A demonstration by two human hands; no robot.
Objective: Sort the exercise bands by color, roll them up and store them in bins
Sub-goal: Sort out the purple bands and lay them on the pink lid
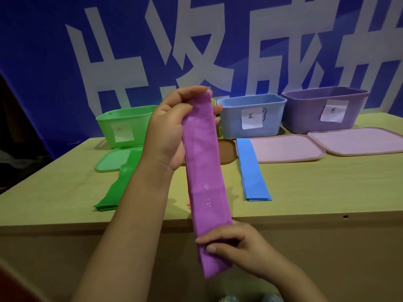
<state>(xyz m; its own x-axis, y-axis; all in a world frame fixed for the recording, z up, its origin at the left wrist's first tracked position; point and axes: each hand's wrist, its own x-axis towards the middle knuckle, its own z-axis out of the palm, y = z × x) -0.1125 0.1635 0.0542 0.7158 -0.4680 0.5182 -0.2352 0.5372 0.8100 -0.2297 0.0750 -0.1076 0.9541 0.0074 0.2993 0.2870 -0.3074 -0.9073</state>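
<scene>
A purple exercise band [205, 182] hangs stretched in the air in front of the table. My left hand [174, 127] pinches its top end, and my right hand [235, 247] grips it near the bottom end. On the table a green band [122, 184] lies flat at the left, partly over a green lid. A blue band [250, 171] lies flat at the right. A sliver of a pink band [188, 203] shows behind the purple one. At the back stand a green bin [122, 125], a blue bin [250, 114] and a purple bin [322, 107], each with a paper label.
Lids lie in front of the bins: a green lid [109, 160], a brown lid [227, 152] and two pink lids [285, 149] [357, 140]. A blue banner with white characters hangs behind. The table's front edge [305, 216] runs across the middle of the view.
</scene>
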